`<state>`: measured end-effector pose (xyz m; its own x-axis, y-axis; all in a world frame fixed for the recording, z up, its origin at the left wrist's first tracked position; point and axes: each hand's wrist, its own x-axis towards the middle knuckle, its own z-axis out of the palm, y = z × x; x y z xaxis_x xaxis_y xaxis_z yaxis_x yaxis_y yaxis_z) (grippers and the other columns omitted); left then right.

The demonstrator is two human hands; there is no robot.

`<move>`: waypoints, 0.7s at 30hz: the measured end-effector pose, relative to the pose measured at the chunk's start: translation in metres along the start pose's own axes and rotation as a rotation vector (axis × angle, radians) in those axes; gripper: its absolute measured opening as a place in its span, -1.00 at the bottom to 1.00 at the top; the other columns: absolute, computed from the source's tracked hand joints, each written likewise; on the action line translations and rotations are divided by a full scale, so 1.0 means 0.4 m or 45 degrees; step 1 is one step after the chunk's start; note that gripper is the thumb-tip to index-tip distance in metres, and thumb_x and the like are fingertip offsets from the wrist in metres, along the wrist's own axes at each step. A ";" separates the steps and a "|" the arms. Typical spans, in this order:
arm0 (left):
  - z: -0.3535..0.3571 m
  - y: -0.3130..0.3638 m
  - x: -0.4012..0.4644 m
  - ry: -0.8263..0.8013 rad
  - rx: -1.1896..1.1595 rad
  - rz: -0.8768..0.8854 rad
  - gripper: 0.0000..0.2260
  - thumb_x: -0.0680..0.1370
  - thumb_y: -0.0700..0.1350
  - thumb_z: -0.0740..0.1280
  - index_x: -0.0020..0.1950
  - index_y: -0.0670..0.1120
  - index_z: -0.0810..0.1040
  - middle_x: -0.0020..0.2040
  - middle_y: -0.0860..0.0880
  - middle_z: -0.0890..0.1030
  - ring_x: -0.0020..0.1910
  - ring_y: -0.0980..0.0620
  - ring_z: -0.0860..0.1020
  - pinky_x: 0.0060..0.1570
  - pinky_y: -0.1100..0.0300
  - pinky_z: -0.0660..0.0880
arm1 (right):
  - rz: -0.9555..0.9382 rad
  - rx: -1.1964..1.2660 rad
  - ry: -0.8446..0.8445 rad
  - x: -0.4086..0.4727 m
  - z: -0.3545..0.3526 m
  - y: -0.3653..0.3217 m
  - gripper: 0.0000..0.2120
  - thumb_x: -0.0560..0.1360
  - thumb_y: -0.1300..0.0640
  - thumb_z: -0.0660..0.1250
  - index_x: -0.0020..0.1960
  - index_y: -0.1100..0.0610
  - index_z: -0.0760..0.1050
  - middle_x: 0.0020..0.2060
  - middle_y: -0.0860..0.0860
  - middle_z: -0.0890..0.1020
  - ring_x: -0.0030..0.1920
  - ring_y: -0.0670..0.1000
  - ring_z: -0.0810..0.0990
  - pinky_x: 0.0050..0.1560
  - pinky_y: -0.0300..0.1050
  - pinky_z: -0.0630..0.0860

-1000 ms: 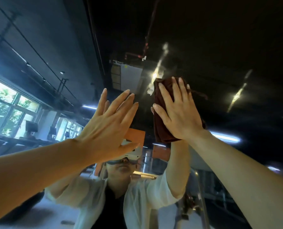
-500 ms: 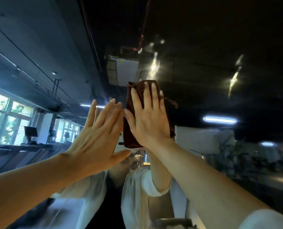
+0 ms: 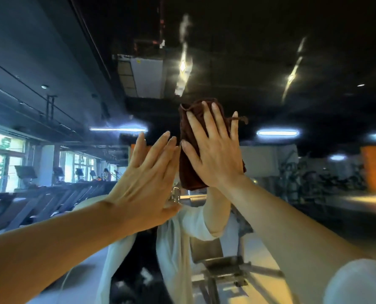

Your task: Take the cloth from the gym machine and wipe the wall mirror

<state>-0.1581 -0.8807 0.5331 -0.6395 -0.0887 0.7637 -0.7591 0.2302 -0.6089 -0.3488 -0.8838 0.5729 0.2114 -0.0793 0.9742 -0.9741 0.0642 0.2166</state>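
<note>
The wall mirror (image 3: 292,51) fills the whole view and shows the gym ceiling, lights and my own reflection. A folded dark brown cloth (image 3: 188,165) lies flat against the glass at the centre. My right hand (image 3: 215,150) presses it to the mirror with straight, spread fingers. Just to the left of the cloth, my left hand (image 3: 145,183) rests flat on the glass, fingers straight and together, its fingertips almost touching the cloth's edge. Both forearms reach up from the bottom corners.
Reflected in the mirror are a row of treadmills (image 3: 40,200) by the windows at left, a gym machine bench (image 3: 222,270) behind me at lower centre, and more equipment (image 3: 314,181) at right.
My right hand slid the cloth leftward across the mirror, then slightly lower in view. The left hand stayed flat on the glass beside it. The camera tilted down, showing more of the gym floor.
</note>
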 end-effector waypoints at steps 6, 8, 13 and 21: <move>0.012 0.109 0.057 -0.032 -0.020 0.002 -0.06 0.31 0.33 0.47 0.44 -0.32 0.40 0.46 -0.29 0.39 0.44 -0.29 0.36 0.37 -0.49 0.18 | 0.122 -0.030 -0.040 -0.083 -0.007 0.200 -0.38 0.65 -0.24 -0.10 0.62 0.03 0.15 0.59 0.16 0.19 0.62 0.18 0.04 0.55 0.36 -0.10; 0.012 0.133 0.073 -0.030 -0.032 -0.013 -0.06 0.31 0.33 0.48 0.44 -0.32 0.40 0.44 -0.28 0.41 0.40 -0.29 0.40 0.35 -0.51 0.17 | 0.204 -0.041 -0.060 -0.125 -0.007 0.279 -0.38 0.65 -0.24 -0.10 0.62 0.02 0.12 0.60 0.16 0.17 0.62 0.18 0.03 0.55 0.36 -0.08; 0.012 0.153 0.065 -0.026 -0.066 -0.049 -0.09 0.34 0.31 0.47 0.45 -0.30 0.38 0.42 -0.28 0.42 0.35 -0.27 0.38 0.39 -0.52 0.07 | 0.370 -0.072 -0.083 -0.217 -0.008 0.394 -0.36 0.65 -0.26 -0.15 0.62 0.06 0.11 0.59 0.21 0.16 0.61 0.20 0.02 0.53 0.35 -0.04; -0.008 0.086 -0.082 -0.216 -0.037 -0.145 -0.08 0.37 0.34 0.28 0.50 -0.31 0.32 0.47 -0.31 0.36 0.40 -0.31 0.37 0.43 -0.48 -0.11 | 0.409 -0.011 -0.098 -0.244 -0.005 0.178 -0.31 0.67 -0.26 -0.17 0.61 0.17 0.11 0.56 0.32 0.16 0.58 0.33 0.07 0.55 0.30 0.06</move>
<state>-0.1628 -0.8669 0.4877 -0.5630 -0.2772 0.7786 -0.8254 0.2370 -0.5124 -0.4386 -0.8693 0.4934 -0.1132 -0.1285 0.9852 -0.9893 0.1064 -0.0998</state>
